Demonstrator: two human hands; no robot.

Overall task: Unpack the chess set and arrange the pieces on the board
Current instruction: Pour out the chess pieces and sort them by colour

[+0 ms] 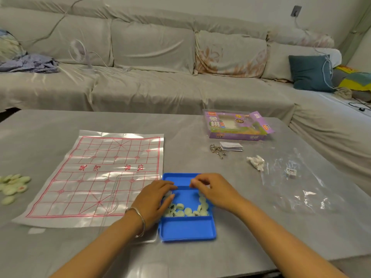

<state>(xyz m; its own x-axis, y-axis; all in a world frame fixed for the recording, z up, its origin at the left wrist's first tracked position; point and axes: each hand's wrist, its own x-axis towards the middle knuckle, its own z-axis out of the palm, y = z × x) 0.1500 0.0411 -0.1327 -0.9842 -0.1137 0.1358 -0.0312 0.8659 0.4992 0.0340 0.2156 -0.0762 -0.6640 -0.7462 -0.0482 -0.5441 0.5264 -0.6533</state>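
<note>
A blue plastic tray (186, 229) lies on the grey table at front centre, its middle compartment holding several pale green round chess pieces (187, 211). My left hand (155, 199) rests over the tray's left side, fingers curled onto pieces there. My right hand (212, 192) hovers over the tray's right side with fingertips pinched together; whether it holds a piece is unclear. The plastic board sheet (96, 177) with red grid lines lies flat to the left of the tray, bare of pieces. Another pile of pale green pieces (13, 186) sits at the table's left edge.
The purple chess box (236, 126) stands open at the back right. Near it lie a metal ring puzzle (216, 150), a folded leaflet (230, 146), a crumpled tissue (256, 162) and a clear plastic bag (297, 183). A covered sofa runs behind the table.
</note>
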